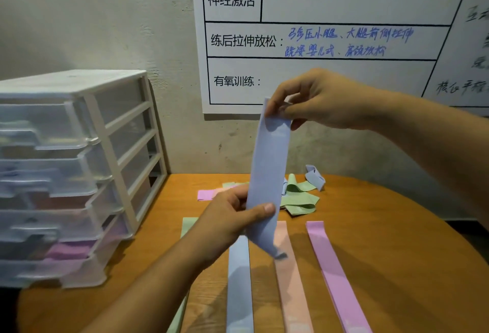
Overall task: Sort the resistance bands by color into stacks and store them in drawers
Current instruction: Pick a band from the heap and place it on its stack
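I hold a pale blue band upright above the table. My right hand pinches its top end and my left hand grips its lower part between thumb and fingers. Flat on the table below lie a blue band, a peach band, a pink band and a green band, partly hidden by my left arm. Behind the held band sits a loose heap of green bands, another blue band and a pink band.
A clear plastic drawer unit with several drawers stands at the table's left, some drawers pulled out and holding bands. The round wooden table stands against a wall with a white training chart.
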